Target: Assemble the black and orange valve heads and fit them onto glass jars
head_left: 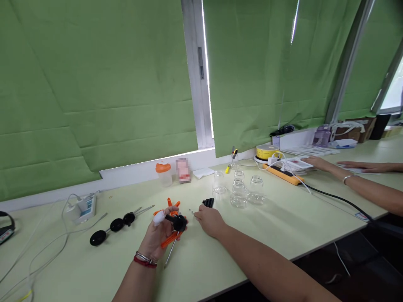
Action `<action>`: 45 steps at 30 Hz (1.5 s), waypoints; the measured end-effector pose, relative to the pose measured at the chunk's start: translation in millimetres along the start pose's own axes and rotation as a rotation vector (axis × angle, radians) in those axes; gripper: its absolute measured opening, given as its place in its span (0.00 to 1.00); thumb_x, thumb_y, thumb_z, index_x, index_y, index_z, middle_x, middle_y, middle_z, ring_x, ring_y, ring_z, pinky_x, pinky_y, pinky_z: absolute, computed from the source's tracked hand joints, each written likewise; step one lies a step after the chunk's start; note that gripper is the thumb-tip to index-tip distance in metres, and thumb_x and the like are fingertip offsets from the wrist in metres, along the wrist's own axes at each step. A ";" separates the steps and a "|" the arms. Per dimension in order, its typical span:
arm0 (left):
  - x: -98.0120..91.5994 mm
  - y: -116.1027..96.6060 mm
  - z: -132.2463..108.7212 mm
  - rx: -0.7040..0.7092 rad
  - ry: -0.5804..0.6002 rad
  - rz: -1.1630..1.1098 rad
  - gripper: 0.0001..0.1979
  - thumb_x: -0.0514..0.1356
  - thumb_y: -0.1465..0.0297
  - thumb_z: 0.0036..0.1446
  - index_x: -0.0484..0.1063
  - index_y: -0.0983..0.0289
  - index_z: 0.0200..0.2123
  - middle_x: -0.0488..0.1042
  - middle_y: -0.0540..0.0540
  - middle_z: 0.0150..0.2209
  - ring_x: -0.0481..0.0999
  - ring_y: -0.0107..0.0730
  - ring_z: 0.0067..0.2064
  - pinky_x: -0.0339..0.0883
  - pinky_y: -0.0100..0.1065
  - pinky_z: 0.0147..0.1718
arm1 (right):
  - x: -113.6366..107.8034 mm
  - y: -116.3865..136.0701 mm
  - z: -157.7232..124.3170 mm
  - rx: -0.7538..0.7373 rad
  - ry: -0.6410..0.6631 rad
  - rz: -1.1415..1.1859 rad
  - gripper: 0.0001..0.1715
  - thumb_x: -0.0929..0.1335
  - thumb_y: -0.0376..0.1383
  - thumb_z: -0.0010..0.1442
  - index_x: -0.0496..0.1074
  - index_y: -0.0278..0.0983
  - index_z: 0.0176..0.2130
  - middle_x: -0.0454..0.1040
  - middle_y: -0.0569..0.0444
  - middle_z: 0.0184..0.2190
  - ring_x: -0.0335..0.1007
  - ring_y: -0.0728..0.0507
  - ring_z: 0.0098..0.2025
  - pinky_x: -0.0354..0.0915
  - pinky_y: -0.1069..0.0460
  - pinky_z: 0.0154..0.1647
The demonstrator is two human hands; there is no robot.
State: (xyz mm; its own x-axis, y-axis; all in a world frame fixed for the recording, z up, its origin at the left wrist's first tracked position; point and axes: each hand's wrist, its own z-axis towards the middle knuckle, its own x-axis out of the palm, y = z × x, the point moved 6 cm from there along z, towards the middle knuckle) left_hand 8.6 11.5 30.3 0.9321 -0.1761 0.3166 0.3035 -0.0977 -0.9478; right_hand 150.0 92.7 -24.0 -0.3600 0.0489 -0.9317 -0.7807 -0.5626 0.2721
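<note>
- The left hand (162,235) grasps a black round-ended part (179,223); the curled fingers and the part itself cover much of the grip.
- A white knob (159,217) sits against that hand's thumb side; how it joins the black part is hard to make out.
- An orange strip (170,240) and a metal rod (171,253) show at the same hand, their upper ends hidden.
- The right hand (210,220) has its fingertips at a small metal piece (191,211); I cannot tell whether they pinch or merely touch it.
- Just beyond its knuckles, black ridged pieces (208,203) are partly covered.
- Orange pieces (170,202) lie behind the left hand, partly blocked by it.
- Left of that hand lie black discs with metal shafts (117,225).
- Beyond the right hand, clear glass jars (257,189) overlap, their outlines blending.
- Farther right, another person's forearms (367,186) are cut off by the frame.
</note>
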 end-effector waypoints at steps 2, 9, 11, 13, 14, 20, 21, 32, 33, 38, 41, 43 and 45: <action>1.7 5.8 1.5 -0.078 0.031 0.000 0.26 0.52 0.47 0.52 0.62 0.60 0.46 0.75 0.61 0.38 0.78 0.47 0.37 0.63 0.34 0.22 | -1.3 0.7 -0.4 -0.004 -0.005 0.013 0.16 0.60 0.34 0.64 0.76 0.37 0.34 0.72 0.50 0.37 0.69 0.47 0.34 0.51 0.53 0.29; 7.0 28.7 3.2 -0.316 0.054 0.151 0.27 0.50 0.44 0.50 0.63 0.58 0.43 0.76 0.56 0.32 0.78 0.41 0.30 0.63 0.32 0.20 | -6.9 3.6 -5.5 -0.020 0.000 0.190 0.10 0.66 0.33 0.57 0.78 0.39 0.34 0.75 0.53 0.36 0.70 0.45 0.38 0.56 0.53 0.34; 8.8 31.8 4.0 -0.335 0.064 0.159 0.25 0.50 0.46 0.51 0.64 0.58 0.43 0.76 0.56 0.30 0.77 0.41 0.30 0.63 0.32 0.20 | -8.3 5.5 -7.7 -0.030 0.020 0.216 0.09 0.66 0.33 0.54 0.77 0.38 0.33 0.76 0.52 0.35 0.70 0.45 0.36 0.57 0.54 0.34; 10.3 32.3 4.9 -0.327 0.077 0.156 0.24 0.52 0.48 0.52 0.65 0.59 0.43 0.76 0.56 0.29 0.78 0.42 0.30 0.63 0.32 0.20 | -9.9 7.0 -9.7 -0.040 0.033 0.226 0.08 0.66 0.32 0.53 0.77 0.37 0.31 0.76 0.52 0.34 0.70 0.45 0.34 0.56 0.54 0.32; 10.9 32.0 5.1 -0.322 0.081 0.153 0.23 0.53 0.49 0.51 0.66 0.59 0.44 0.76 0.57 0.29 0.77 0.42 0.29 0.63 0.32 0.20 | -10.9 7.7 -10.5 -0.050 0.033 0.230 0.08 0.66 0.31 0.52 0.76 0.37 0.31 0.76 0.51 0.33 0.69 0.46 0.34 0.56 0.54 0.31; 11.4 30.2 5.1 -0.324 0.081 0.165 0.24 0.54 0.52 0.51 0.67 0.58 0.47 0.76 0.56 0.28 0.77 0.41 0.28 0.64 0.33 0.20 | -14.4 5.5 -10.8 -0.035 -0.031 0.471 0.06 0.65 0.29 0.51 0.73 0.35 0.30 0.73 0.54 0.27 0.64 0.48 0.28 0.55 0.54 0.28; 10.5 30.7 5.1 -0.331 0.074 0.175 0.24 0.54 0.52 0.51 0.67 0.58 0.48 0.76 0.56 0.28 0.77 0.41 0.28 0.64 0.34 0.20 | -13.8 3.6 -10.1 0.002 -0.035 0.585 0.06 0.65 0.30 0.51 0.72 0.35 0.31 0.71 0.55 0.24 0.63 0.49 0.26 0.55 0.55 0.27; 10.7 36.9 9.1 -0.360 0.106 0.146 0.23 0.54 0.50 0.52 0.71 0.60 0.44 0.74 0.55 0.26 0.75 0.39 0.27 0.63 0.32 0.20 | -19.3 19.6 -9.7 0.020 0.128 1.358 0.14 0.72 0.40 0.48 0.76 0.32 0.32 0.70 0.58 0.20 0.62 0.52 0.19 0.58 0.54 0.22; 12.1 36.8 9.3 -0.363 0.130 0.150 0.23 0.53 0.50 0.53 0.72 0.60 0.43 0.73 0.55 0.26 0.75 0.38 0.27 0.63 0.31 0.19 | -19.6 21.3 -10.1 0.015 0.143 1.383 0.16 0.73 0.41 0.46 0.76 0.32 0.33 0.70 0.57 0.20 0.63 0.51 0.20 0.59 0.54 0.22; 17.4 33.4 10.8 -0.325 0.221 0.124 0.21 0.53 0.53 0.55 0.73 0.62 0.40 0.75 0.57 0.29 0.76 0.39 0.30 0.61 0.30 0.18 | -16.7 22.8 -9.9 0.026 0.159 1.437 0.22 0.76 0.44 0.41 0.75 0.32 0.32 0.70 0.58 0.19 0.65 0.50 0.19 0.60 0.53 0.21; 14.2 35.7 11.6 -0.341 0.180 0.128 0.21 0.54 0.53 0.54 0.72 0.61 0.42 0.75 0.56 0.27 0.76 0.41 0.30 0.62 0.31 0.18 | -16.1 21.9 -9.4 0.013 0.141 1.421 0.19 0.75 0.43 0.42 0.74 0.32 0.31 0.70 0.59 0.19 0.63 0.51 0.19 0.59 0.53 0.22; 12.3 37.5 12.0 -0.348 0.155 0.120 0.20 0.55 0.52 0.53 0.71 0.61 0.40 0.75 0.56 0.26 0.76 0.41 0.30 0.62 0.31 0.18 | -17.1 22.2 -9.6 -0.007 0.126 1.397 0.16 0.75 0.42 0.44 0.74 0.33 0.31 0.70 0.59 0.20 0.62 0.52 0.20 0.58 0.54 0.23; 11.1 38.6 12.4 -0.345 0.138 0.109 0.20 0.57 0.52 0.52 0.70 0.62 0.38 0.74 0.57 0.26 0.76 0.42 0.30 0.62 0.31 0.18 | -19.6 24.1 -10.1 -0.038 0.117 1.374 0.13 0.74 0.39 0.45 0.74 0.33 0.31 0.69 0.59 0.20 0.60 0.53 0.21 0.57 0.54 0.25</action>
State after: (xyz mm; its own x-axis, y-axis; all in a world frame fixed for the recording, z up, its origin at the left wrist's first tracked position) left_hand 33.1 17.9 -3.3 0.9126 -0.3320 0.2386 0.0973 -0.3905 -0.9154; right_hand 143.4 69.8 -1.7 -0.7763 -0.6272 0.0625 0.1787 -0.1239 0.9761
